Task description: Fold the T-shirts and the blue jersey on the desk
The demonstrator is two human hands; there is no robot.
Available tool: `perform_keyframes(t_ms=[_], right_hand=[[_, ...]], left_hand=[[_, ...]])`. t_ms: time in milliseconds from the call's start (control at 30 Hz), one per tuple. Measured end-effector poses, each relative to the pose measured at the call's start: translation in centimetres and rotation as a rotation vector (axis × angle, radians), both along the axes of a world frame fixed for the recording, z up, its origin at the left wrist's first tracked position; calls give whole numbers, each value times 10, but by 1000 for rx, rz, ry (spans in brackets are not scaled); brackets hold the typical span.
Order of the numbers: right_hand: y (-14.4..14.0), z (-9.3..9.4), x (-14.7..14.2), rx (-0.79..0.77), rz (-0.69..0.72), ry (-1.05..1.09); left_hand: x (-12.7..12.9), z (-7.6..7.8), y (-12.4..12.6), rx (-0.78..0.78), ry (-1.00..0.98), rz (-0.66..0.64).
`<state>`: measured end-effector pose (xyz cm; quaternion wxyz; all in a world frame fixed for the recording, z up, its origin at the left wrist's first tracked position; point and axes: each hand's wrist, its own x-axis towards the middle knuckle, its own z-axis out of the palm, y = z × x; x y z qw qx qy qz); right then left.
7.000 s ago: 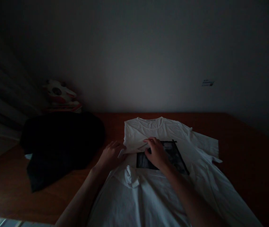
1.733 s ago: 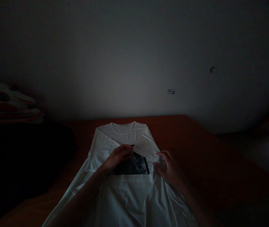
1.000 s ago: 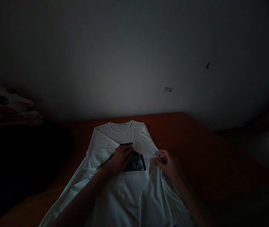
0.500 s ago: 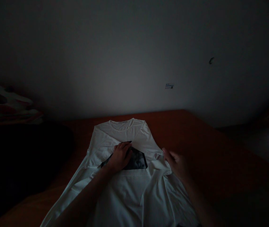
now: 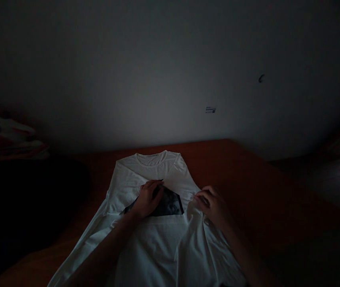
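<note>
— Though dim, can make out a dark cloth heap (image 5: 32, 191) far left on the table (image 5: 247, 175). Anything changed there?
— No. Further right, find the left hand (image 5: 146, 199) spread flat as before, pressing the dark print (image 5: 170, 204) of the white T-shirt (image 5: 146, 169), laid collar-away in the middle of the table.
— And rightmost?
— Saw the right hand (image 5: 214, 207) loose and open half a second ago; now see it closed, pinching bunched side fabric just beside the print. Probably means the shirt's side is gripped afresh, not yet laid over.

No legible text found. A small label (image 5: 210, 110) on the wall (image 5: 158, 79) carries print, too small and dim to read.
</note>
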<state>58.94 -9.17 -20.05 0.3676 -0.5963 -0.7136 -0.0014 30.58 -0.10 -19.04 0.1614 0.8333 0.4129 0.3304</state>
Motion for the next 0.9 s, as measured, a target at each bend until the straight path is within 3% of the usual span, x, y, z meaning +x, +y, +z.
perform_keyframes(t_ms=[133,267,367,467,567,733,900], right_hand=[[-1,6,-5,-14,85,-16],[-1,7,-7,-36,69,-46],[0,5,-7,-32,42,-55],[0,6,-8,-22,17,-54],[-1,8,-9,-50,16,-40],[0,6,-10,-70,1,-18],[-1,8,-11,-77,2,34]], left_hand=[[1,5,-3,23,52,77],[4,11,-8,133,168,150],[19,17,0,230,199,-24],[51,21,24,275,241,-244],[92,18,54,265,336,-314],[140,-3,90,124,542,-139],[151,-18,103,45,523,78]])
